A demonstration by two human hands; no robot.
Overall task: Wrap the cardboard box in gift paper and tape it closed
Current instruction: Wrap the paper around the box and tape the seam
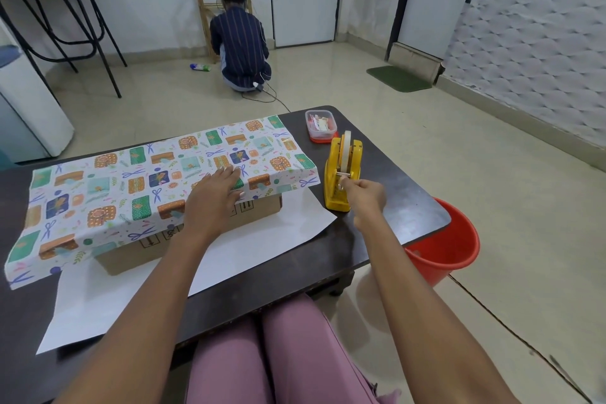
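- The brown cardboard box [249, 210] lies on the dark, low rectangular table [387, 157], under a sheet of white gift paper printed with orange and green parcels and blue scissors [108, 187]; one half of the sheet is folded over the box top, the other half lies white side up on the table toward the person.
- In the head view, the box's long axis runs from near left to far right, and the paper's loose edge hangs over the front face, not yet fastened.
- The left hand [214, 192] rests flat on the paper over the box top, fingers straight and spread, pressing the fold down near the right end.
- The right hand [364, 195] is at the yellow plastic tape dispenser [342, 174], just right of the box; its fingertips [344, 185] pinch at the cutter, apparently on the tape end, though the tape itself is too thin to make out.
- Judged from this, the coming move carries the tape leftward from the dispenser to the paper edge; the right hand is nearer the tape, the left nearer the seam.
- A clear lidded container with a red base [321, 126] stands behind the dispenser; a red plastic bucket [449, 243] stands on the floor at the table's right.
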